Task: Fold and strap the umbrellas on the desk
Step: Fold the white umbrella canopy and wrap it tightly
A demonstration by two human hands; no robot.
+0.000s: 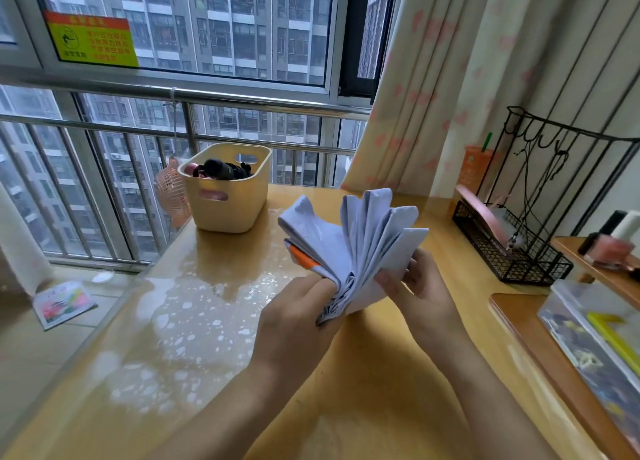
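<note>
A pale lavender umbrella [360, 237] is held above the middle of the wooden desk [194, 321], its canopy gathered into several fanned pleats that point up and away from me. An orange and white piece shows under the pleats on the left. My left hand [294, 317] is closed around the umbrella's lower end, where a dark printed edge of fabric sticks out. My right hand [415, 286] pinches the rightmost pleats between thumb and fingers. The shaft and handle are hidden by fabric and hands.
A yellow plastic basket [225, 210] with dark items stands at the desk's far left corner, a pink fan behind it. A black wire rack [519, 251] sits at the right, a raised wooden shelf with bottles and a clear box beyond. The window railing runs behind.
</note>
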